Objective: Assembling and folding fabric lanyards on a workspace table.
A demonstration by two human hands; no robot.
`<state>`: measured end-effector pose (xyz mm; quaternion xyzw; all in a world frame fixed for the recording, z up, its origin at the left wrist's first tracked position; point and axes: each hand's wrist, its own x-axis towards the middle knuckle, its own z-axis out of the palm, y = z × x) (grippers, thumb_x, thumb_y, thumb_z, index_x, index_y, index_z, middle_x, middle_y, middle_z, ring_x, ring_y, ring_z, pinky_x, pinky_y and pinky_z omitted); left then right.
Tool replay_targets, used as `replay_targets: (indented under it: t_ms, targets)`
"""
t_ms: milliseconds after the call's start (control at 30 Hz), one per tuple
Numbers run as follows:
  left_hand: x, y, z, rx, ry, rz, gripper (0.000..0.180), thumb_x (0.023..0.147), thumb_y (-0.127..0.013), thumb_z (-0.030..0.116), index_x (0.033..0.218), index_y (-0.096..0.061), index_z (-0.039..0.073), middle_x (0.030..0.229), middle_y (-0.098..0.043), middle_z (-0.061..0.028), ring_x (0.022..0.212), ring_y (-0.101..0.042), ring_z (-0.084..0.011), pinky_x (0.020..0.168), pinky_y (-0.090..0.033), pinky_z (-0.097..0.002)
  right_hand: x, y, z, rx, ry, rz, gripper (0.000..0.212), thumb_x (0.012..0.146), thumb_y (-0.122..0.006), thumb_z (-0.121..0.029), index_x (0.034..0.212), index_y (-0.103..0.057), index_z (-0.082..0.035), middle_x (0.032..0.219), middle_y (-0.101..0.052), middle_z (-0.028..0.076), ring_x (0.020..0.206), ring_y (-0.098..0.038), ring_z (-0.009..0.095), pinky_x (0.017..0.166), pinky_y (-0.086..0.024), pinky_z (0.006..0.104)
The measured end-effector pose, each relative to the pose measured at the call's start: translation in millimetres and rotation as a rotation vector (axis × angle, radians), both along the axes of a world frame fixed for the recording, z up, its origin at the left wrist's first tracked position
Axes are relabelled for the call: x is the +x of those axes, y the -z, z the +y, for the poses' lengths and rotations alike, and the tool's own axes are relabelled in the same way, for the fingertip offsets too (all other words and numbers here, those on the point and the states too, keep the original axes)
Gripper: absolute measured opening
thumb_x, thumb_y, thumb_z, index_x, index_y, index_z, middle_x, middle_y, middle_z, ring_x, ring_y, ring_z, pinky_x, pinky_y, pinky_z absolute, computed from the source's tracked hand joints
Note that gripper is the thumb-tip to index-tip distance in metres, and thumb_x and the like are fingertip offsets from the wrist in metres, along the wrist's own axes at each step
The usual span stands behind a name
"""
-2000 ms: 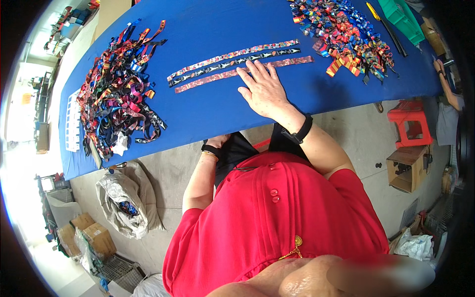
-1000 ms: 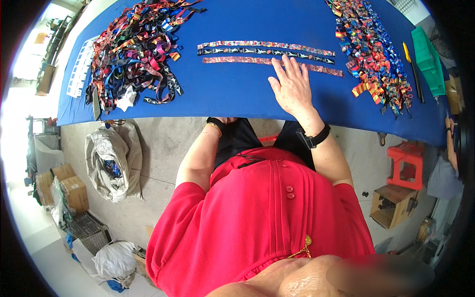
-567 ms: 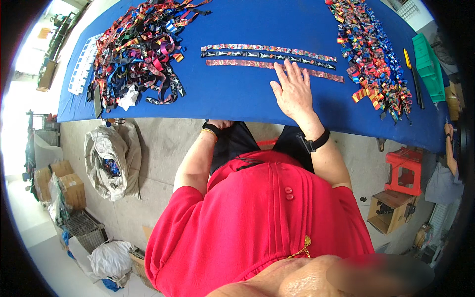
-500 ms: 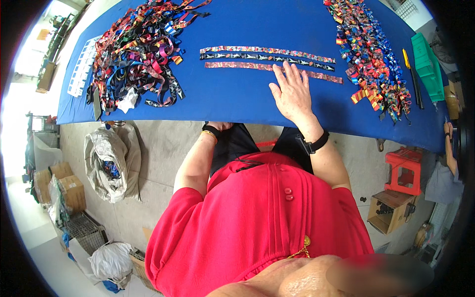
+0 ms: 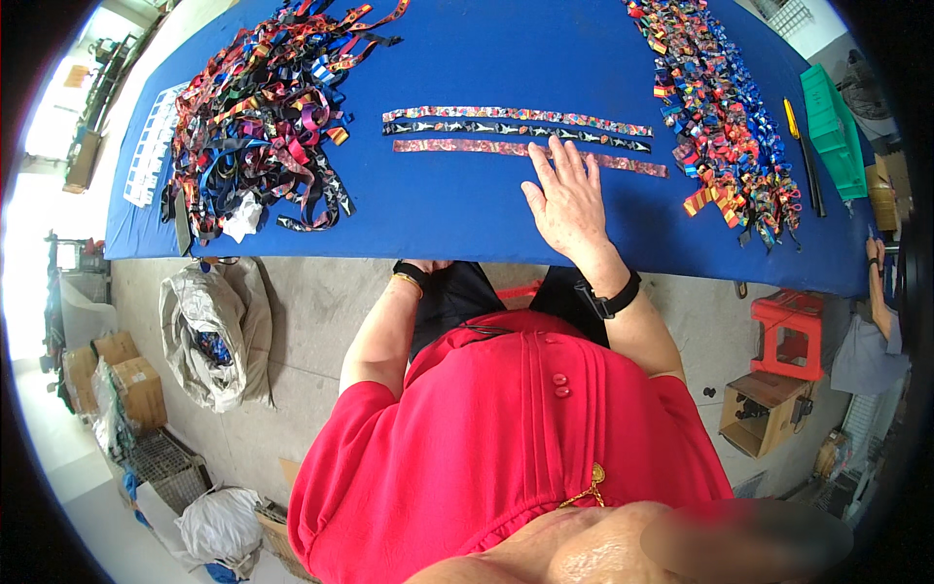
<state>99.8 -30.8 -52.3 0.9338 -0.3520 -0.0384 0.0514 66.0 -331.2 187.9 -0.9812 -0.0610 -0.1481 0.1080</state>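
Observation:
Three patterned fabric straps lie side by side across the blue table [image 5: 467, 209]: a multicoloured one [image 5: 525, 116] farthest away, a black one with pale shapes [image 5: 477, 127] in the middle, and a pinkish-red one [image 5: 448, 146] nearest to me. My right hand [image 5: 566, 209] rests palm down with its fingers spread, the fingertips over the pinkish-red strap. Below the table's near edge is my left hand [image 5: 426, 265], close to my lap; the edge hides its fingers.
A tangled heap of straps [image 5: 263, 136] covers the table's left side. Bundled straps [image 5: 725, 136] run along the right, beside a yellow-and-black tool [image 5: 804, 156] and a green bin [image 5: 835, 131]. On the floor are an open sack [image 5: 216, 336], a red stool [image 5: 788, 331] and cardboard boxes [image 5: 136, 389].
The whole view has shifted slightly, with the table sitting lower in the picture. My right hand stays spread at the pinkish-red strap, and the straps keep their arrangement.

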Motion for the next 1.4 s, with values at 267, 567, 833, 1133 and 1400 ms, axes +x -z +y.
replay_targets:
  t_ms: [267,567,833,1133,1400]
  targets:
    - [7,41,1,0.007,-0.051,0.108,0.05,0.105,-0.033,0.045,0.139,-0.055,0.016,0.136,-0.061,-0.0044,0.118,-0.056,-0.0223,0.099,-0.045,-0.0404,0,0,-2,-0.019,0.014,0.024,0.057,0.101,-0.051,-0.039,0.15,-0.045,-0.01,0.155,-0.039,0.021,0.145,-0.035,0.037,0.12,-0.021,0.0559]
    - [8,20,-19,0.072,0.014,-0.075,0.049,0.105,-0.032,0.046,0.137,-0.056,0.017,0.133,-0.062,-0.0032,0.116,-0.057,-0.0221,0.097,-0.047,-0.0402,-1,12,-9,-0.038,0.056,0.043,0.059,0.1,-0.052,-0.04,0.151,-0.042,-0.013,0.156,-0.039,0.021,0.146,-0.034,0.037,0.12,-0.02,0.0557]
    - [18,113,52,-1.082,-0.088,0.536,0.047,0.105,-0.035,0.046,0.136,-0.056,0.018,0.132,-0.062,-0.0007,0.116,-0.057,-0.0214,0.097,-0.047,-0.0389,1,-17,17,0.023,-0.009,0.01,0.062,0.099,-0.053,-0.044,0.152,-0.041,-0.014,0.157,-0.036,0.022,0.146,-0.032,0.04,0.12,-0.017,0.0595]
    - [16,39,-25,0.068,-0.029,0.041,0.047,0.105,-0.035,0.046,0.137,-0.055,0.018,0.133,-0.062,-0.0012,0.119,-0.055,-0.0193,0.1,-0.046,-0.0401,-8,7,-17,-0.055,0.127,0.081,0.063,0.1,-0.051,-0.046,0.153,-0.04,-0.013,0.157,-0.036,0.022,0.146,-0.032,0.039,0.119,-0.015,0.0622]
    - [2,-10,-23,0.18,-0.035,-0.208,0.039,0.104,-0.041,0.036,0.131,-0.059,0.016,0.13,-0.063,-0.0021,0.118,-0.057,-0.0206,0.099,-0.047,-0.0387,-7,6,-13,-0.059,0.114,0.047,0.063,0.1,-0.051,-0.045,0.153,-0.04,-0.013,0.157,-0.036,0.022,0.146,-0.033,0.04,0.119,-0.015,0.0626]
